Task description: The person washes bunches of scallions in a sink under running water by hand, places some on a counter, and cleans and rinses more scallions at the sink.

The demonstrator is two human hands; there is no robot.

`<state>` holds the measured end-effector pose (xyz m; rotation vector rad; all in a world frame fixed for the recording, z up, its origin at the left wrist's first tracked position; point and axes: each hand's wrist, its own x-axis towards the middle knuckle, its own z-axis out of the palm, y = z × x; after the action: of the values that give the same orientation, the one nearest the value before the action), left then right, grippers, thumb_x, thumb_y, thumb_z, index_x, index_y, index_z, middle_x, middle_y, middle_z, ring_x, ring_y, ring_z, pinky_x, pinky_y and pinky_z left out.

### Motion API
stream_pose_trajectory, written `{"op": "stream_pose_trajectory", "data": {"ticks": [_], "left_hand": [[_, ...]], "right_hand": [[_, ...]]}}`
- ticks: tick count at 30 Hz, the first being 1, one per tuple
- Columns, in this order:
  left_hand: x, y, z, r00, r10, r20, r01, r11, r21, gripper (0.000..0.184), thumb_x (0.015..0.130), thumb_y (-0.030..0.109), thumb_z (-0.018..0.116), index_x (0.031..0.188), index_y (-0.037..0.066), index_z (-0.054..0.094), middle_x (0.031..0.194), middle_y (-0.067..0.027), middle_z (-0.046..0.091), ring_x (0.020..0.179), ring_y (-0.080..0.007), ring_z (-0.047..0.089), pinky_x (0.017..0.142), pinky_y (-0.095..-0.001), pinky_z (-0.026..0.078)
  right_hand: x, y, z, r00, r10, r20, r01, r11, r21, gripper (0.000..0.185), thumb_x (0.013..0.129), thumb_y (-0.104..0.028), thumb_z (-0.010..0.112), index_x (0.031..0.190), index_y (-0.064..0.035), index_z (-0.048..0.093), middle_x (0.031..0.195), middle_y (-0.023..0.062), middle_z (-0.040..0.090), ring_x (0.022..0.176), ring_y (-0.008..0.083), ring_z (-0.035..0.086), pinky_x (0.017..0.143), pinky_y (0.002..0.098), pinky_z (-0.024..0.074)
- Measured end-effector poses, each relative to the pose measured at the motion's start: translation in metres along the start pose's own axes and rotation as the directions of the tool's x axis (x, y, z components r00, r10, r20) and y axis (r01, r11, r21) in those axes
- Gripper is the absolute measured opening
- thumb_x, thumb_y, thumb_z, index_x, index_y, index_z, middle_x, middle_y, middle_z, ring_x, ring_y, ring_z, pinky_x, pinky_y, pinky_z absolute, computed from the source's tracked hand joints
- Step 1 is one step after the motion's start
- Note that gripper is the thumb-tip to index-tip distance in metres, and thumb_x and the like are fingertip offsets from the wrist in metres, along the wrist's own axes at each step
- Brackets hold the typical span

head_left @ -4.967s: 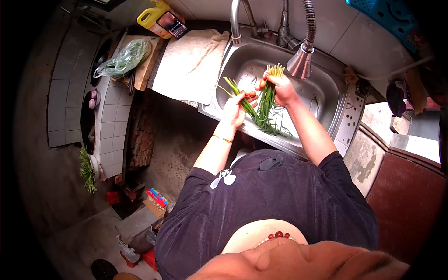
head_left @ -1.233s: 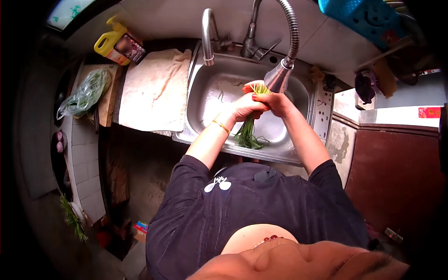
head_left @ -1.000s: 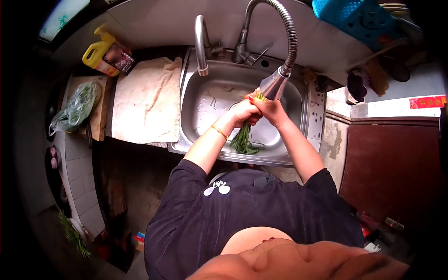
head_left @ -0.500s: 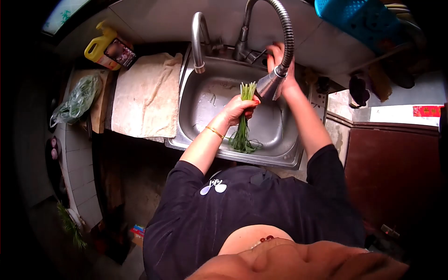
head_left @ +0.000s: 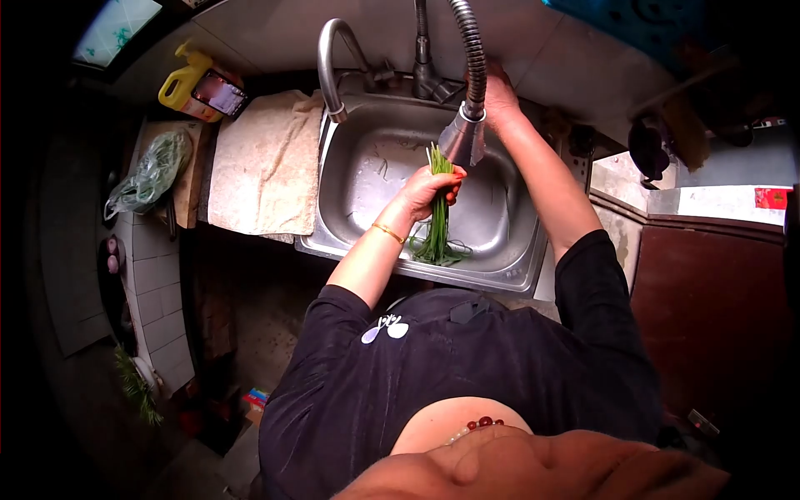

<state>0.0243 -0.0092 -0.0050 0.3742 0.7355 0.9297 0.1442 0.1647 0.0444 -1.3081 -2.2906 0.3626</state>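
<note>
Over the metal sink [head_left: 358, 196], a bunch of green stalks [head_left: 438, 232] is clamped in the left hand [head_left: 429, 187] just beside the spray head [head_left: 463, 135], while the right hand [head_left: 500, 96] is partly hidden behind the hose [head_left: 472, 58] near the mixer tap [head_left: 427, 83], its grip impossible to tell. Left of the sink, a pale cloth [head_left: 262, 167] is spread and a bag of greens [head_left: 157, 165] is laid on a wooden board [head_left: 192, 179], with a yellow jug [head_left: 178, 88] stood behind them near a tiled wall [head_left: 546, 42].

Left hand [head_left: 433, 188] curled, arms [head_left: 553, 177] outstretched
</note>
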Motion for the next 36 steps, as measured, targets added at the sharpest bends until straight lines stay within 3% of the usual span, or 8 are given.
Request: {"op": "stream_pose_trajectory", "data": {"ticks": [9, 12, 16, 21, 24, 26, 32, 36], "left_hand": [[0.002, -0.006, 0.012, 0.998, 0.019, -0.068, -0.016, 0.999, 0.041, 0.012, 0.078, 0.011, 0.058, 0.086, 0.004, 0.053, 0.060, -0.0019, 0.048, 0.049, -0.0106, 0.046, 0.046, -0.0228, 0.037], [0.012, -0.018, 0.001, 0.987, 0.064, -0.147, -0.036, 0.982, 0.187, 0.018, 0.077, 0.017, 0.059, 0.090, 0.005, 0.055, 0.066, -0.0022, 0.052, 0.052, -0.0132, 0.049, 0.050, -0.0244, 0.042], [0.044, -0.071, -0.021, 0.717, 0.692, 0.079, -0.300, 0.205, 0.931, 0.021, 0.079, 0.016, 0.054, 0.093, 0.001, 0.053, 0.085, -0.0151, 0.060, 0.081, -0.0301, 0.059, 0.069, -0.0383, 0.047], [0.007, -0.037, 0.034, 0.833, 0.532, -0.149, -0.056, 0.350, 0.935, 0.025, 0.079, 0.018, 0.053, 0.096, -0.001, 0.053, 0.092, -0.0234, 0.057, 0.091, -0.0386, 0.053, 0.077, -0.0412, 0.043], [0.010, -0.028, 0.022, 0.928, 0.316, -0.197, 0.104, 0.289, 0.952, 0.030, 0.082, 0.021, 0.050, 0.105, 0.002, 0.047, 0.101, -0.0181, 0.053, 0.095, -0.0324, 0.053, 0.081, -0.0367, 0.042], [0.083, -0.104, -0.081, 0.863, 0.487, 0.136, -0.317, 0.312, 0.896, 0.029, 0.084, 0.019, 0.046, 0.110, 0.005, 0.046, 0.104, -0.0125, 0.051, 0.094, -0.0246, 0.051, 0.084, -0.0328, 0.041], [0.009, -0.030, 0.027, 0.738, 0.674, 0.001, -0.206, 0.225, 0.952, 0.020, 0.079, 0.017, 0.051, 0.091, 0.004, 0.059, 0.078, -0.0218, 0.059, 0.078, -0.0395, 0.056, 0.067, -0.0409, 0.046], [0.023, -0.037, -0.006, 0.882, 0.443, -0.163, 0.097, 0.169, 0.981, 0.034, 0.082, 0.023, 0.049, 0.112, 0.007, 0.048, 0.109, -0.0190, 0.053, 0.101, -0.0279, 0.052, 0.084, -0.0353, 0.042]], "right_hand": [[-0.046, -0.008, 0.003, 0.971, -0.187, -0.152, 0.217, 0.952, 0.217, 0.023, 0.073, -0.015, 0.055, 0.092, -0.0037, 0.055, 0.093, 0.0135, 0.053, 0.087, 0.0288, 0.051, 0.078, 0.0373, 0.0421], [-0.097, -0.021, 0.045, 0.960, 0.032, 0.277, -0.263, 0.434, 0.862, 0.023, 0.080, -0.014, 0.055, 0.098, -0.0010, 0.051, 0.087, 0.0111, 0.054, 0.078, 0.0202, 0.054, 0.069, 0.0315, 0.0444], [-0.116, -0.030, 0.078, 0.949, 0.206, 0.237, -0.314, 0.649, 0.693, 0.034, 0.077, -0.006, 0.057, 0.110, -0.0040, 0.047, 0.079, 0.0059, 0.054, 0.071, 0.0145, 0.053, 0.063, 0.0284, 0.0446], [-0.096, -0.017, 0.035, 0.596, -0.111, 0.795, -0.794, 0.070, 0.604, 0.032, 0.079, -0.026, 0.060, 0.099, -0.0022, 0.057, 0.074, 0.0110, 0.061, 0.067, 0.0184, 0.058, 0.058, 0.0306, 0.0474], [-0.111, -0.016, 0.093, 0.954, 0.091, 0.287, -0.253, 0.761, 0.598, 0.022, 0.079, -0.022, 0.052, 0.086, -0.0006, 0.053, 0.066, 0.0163, 0.057, 0.056, 0.0251, 0.057, 0.057, 0.0349, 0.0481], [-0.127, -0.060, 0.056, 0.984, -0.167, 0.067, 0.123, 0.896, 0.427, 0.013, 0.076, -0.014, 0.054, 0.083, -0.0033, 0.058, 0.072, 0.0186, 0.058, 0.066, 0.0262, 0.059, 0.060, 0.0349, 0.0468], [-0.082, -0.042, 0.055, 0.670, 0.114, 0.734, -0.660, 0.546, 0.517, 0.031, 0.082, -0.022, 0.045, 0.103, -0.0014, 0.052, 0.079, 0.0096, 0.057, 0.072, 0.0178, 0.055, 0.068, 0.0306, 0.0461], [-0.105, -0.054, 0.059, 0.958, 0.006, 0.286, -0.147, 0.867, 0.476, 0.020, 0.082, -0.014, 0.045, 0.093, -0.0029, 0.057, 0.080, 0.0123, 0.060, 0.075, 0.0233, 0.059, 0.072, 0.0328, 0.0466]]}}
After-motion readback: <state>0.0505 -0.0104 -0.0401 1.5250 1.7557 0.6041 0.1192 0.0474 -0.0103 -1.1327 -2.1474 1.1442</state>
